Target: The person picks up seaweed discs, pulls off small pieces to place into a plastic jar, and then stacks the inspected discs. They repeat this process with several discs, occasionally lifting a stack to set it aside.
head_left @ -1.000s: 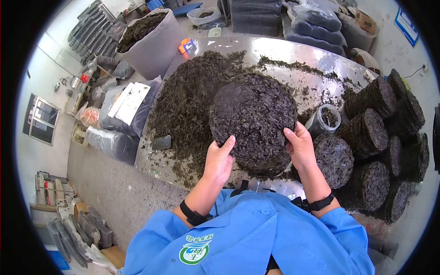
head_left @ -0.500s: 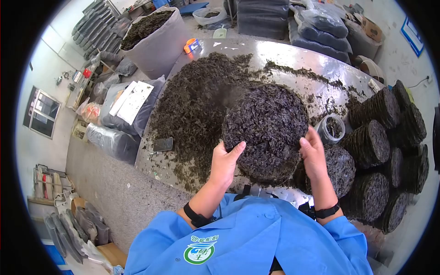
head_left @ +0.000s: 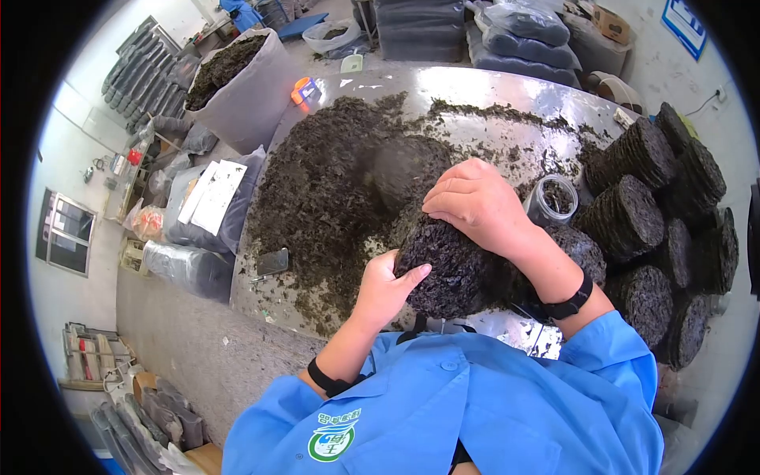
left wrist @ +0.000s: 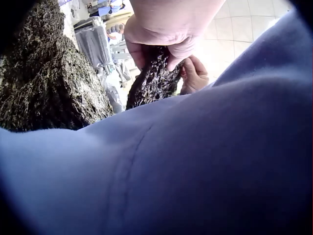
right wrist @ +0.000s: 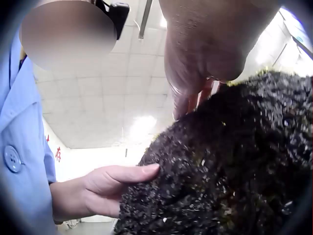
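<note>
A dark seaweed disc (head_left: 447, 273) is held tilted close to the person's front. The left hand (head_left: 385, 289) grips its left edge, thumb on the near face; the right wrist view shows that thumb on the disc (right wrist: 210, 161). Over the top edge, the right hand (head_left: 483, 207) bends its fingers, pinching the rim; in the right wrist view the right hand (right wrist: 210, 54) is above the disc. The left wrist view shows the disc (left wrist: 155, 81) between both hands. Behind it lies loose seaweed (head_left: 317, 174) on the metal table (head_left: 467, 83).
Stacked seaweed discs (head_left: 625, 222) stand on the right beside a clear jar (head_left: 552, 198). A phone (head_left: 272, 261) lies near the table's left edge, and an orange tape roll (head_left: 302, 90) near the far left corner. A large sack of seaweed (head_left: 249, 103) stands beyond.
The right hand has moved from the disc's right side to its top edge. The disc is now tilted up, with the left hand still on its left side. The head view has shifted slightly.
</note>
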`<state>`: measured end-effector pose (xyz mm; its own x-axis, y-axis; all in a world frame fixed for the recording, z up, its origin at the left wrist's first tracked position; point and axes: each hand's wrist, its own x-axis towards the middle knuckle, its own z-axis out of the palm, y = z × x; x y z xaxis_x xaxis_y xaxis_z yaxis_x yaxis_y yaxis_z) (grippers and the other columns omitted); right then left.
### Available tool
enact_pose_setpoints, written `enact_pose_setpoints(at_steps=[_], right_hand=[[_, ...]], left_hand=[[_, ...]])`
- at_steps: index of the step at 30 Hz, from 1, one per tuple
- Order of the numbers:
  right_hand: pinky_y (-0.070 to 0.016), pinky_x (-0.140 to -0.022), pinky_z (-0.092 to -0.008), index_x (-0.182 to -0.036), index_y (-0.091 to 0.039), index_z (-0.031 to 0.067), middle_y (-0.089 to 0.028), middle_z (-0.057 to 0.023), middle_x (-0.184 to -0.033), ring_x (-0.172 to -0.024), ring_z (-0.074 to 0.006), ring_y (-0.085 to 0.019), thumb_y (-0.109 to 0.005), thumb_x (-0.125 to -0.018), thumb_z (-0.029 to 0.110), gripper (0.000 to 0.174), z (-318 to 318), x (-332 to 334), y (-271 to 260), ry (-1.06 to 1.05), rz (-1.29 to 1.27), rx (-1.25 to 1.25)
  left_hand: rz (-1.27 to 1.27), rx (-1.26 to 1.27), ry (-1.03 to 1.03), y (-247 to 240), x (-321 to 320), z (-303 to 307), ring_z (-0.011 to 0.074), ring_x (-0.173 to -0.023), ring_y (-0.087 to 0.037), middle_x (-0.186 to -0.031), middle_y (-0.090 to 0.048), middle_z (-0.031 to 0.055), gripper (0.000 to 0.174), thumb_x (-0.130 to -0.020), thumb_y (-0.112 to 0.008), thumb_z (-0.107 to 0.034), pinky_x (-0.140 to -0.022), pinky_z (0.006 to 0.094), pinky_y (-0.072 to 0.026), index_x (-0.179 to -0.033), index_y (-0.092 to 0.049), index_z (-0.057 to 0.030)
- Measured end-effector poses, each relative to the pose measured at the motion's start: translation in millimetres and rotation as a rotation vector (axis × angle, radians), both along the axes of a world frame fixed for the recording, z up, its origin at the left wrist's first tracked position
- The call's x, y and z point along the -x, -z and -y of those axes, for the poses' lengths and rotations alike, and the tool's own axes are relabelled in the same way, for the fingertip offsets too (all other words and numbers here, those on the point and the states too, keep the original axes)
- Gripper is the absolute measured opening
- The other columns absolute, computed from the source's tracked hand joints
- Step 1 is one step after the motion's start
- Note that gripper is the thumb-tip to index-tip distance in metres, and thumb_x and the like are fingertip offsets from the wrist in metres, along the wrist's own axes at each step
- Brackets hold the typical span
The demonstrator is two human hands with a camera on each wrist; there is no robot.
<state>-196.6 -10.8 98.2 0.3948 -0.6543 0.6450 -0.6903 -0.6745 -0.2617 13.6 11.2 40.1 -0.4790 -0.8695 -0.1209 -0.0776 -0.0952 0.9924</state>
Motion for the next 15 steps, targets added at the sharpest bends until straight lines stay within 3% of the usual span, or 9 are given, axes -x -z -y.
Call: enact_pose_setpoints(at_steps=[3,5,6,8,9,10,12,15], right_hand=[[-0.0455,-0.076,-0.0342,-0.084,-0.067,0.0097,-0.066,-0.0019,-0.085,-0.084,-0.0201,-0.061,-0.068,-0.074,0.009,0.01,-4.6,2.3,15.7,0.045,-0.022,-0.08],[-0.0465,-0.077,-0.0305,-0.082,-0.064,0.0065,-0.066,-0.0046,-0.085,-0.081,-0.0177,-0.062,-0.064,-0.081,0.006,0.001,-5.3,3.6,24.4,0.132,0.351,-0.364],[-0.0465,-0.077,-0.0305,-0.082,-0.064,0.0065,-0.066,-0.0046,-0.085,-0.081,-0.0177,-0.062,-0.064,-0.081,0.006,0.001,-5.8,7.2,25.9,0.141,0.35,-0.365],[-0.0479,-0.075,-0.0276,-0.082,-0.063,0.0036,-0.066,-0.0031,-0.084,-0.08,-0.0137,-0.062,-0.06,-0.086,0.01,0.008,-5.0,14.9,28.1,0.033,0.944,-0.512],[-0.0467,-0.078,-0.0235,-0.084,-0.063,0.0037,-0.067,-0.0023,-0.088,-0.085,-0.0086,-0.059,-0.056,-0.09,0.009,0.011,-6.0,23.7,25.7,0.026,0.981,-0.497],[-0.0475,-0.073,-0.0235,-0.087,-0.064,0.0051,-0.066,-0.0017,-0.084,-0.078,-0.0078,-0.059,-0.057,-0.09,0.009,0.009,-5.0,31.7,26.6,0.038,1.117,-0.463],[-0.0471,-0.068,-0.0224,-0.09,-0.066,0.0063,-0.066,-0.0011,-0.081,-0.072,-0.0068,-0.057,-0.056,-0.09,0.009,0.01,-9.1,61.4,22.0,0.198,1.123,-0.367],[-0.0468,-0.065,-0.0229,-0.095,-0.067,0.0072,-0.066,-0.0015,-0.078,-0.069,-0.0078,-0.057,-0.056,-0.09,0.01,0.013,-14.9,113.0,27.7,0.642,0.887,-0.235]], left_hand=[[0.001,-0.099,0.017,10.9,0.8,0.2,0.0072,-0.074,-0.053,-0.082,-0.062,0.001,0.03,-0.082,-0.071,-0.023,-0.07,0.0253,-0.0465,-0.095,-0.061,0.0025],[-0.046,-0.153,0.03,7.0,7.2,1.7,0.008,-0.076,-0.054,-0.085,-0.062,0.0019,0.031,-0.082,-0.071,-0.023,-0.071,0.0257,-0.0469,-0.097,-0.06,0.0026],[-0.092,-0.202,0.03,5.5,9.5,3.0,0.0087,-0.078,-0.055,-0.087,-0.063,0.0027,0.032,-0.082,-0.071,-0.022,-0.072,0.0261,-0.0473,-0.099,-0.059,0.0027],[-0.091,-0.25,0.045,9.0,7.6,6.6,0.0106,-0.082,-0.057,-0.093,-0.063,0.0045,0.035,-0.081,-0.072,-0.02,-0.076,0.027,-0.0475,-0.103,-0.058,0.0033],[-0.131,-0.273,0.012,9.6,7.7,8.1,0.0112,-0.084,-0.057,-0.095,-0.062,0.0051,0.035,-0.081,-0.072,-0.019,-0.078,0.0273,-0.0472,-0.104,-0.058,0.0032],[-0.169,-0.298,-0.022,10.5,6.9,9.7,0.0119,-0.086,-0.058,-0.097,-0.062,0.0056,0.036,-0.081,-0.072,-0.019,-0.08,0.0276,-0.0468,-0.105,-0.058,0.0031],[-0.182,-0.31,-0.08,15.2,3.3,16.4,0.0137,-0.093,-0.058,-0.103,-0.062,0.0068,0.038,-0.081,-0.071,-0.016,-0.087,0.0297,-0.0444,-0.11,-0.056,0.0024],[-0.25,-0.323,-0.143,19.0,-2.4,23.2,0.0142,-0.096,-0.057,-0.106,-0.062,0.0064,0.038,-0.081,-0.07,-0.016,-0.09,0.0303,-0.0428,-0.112,-0.056,0.0014]])
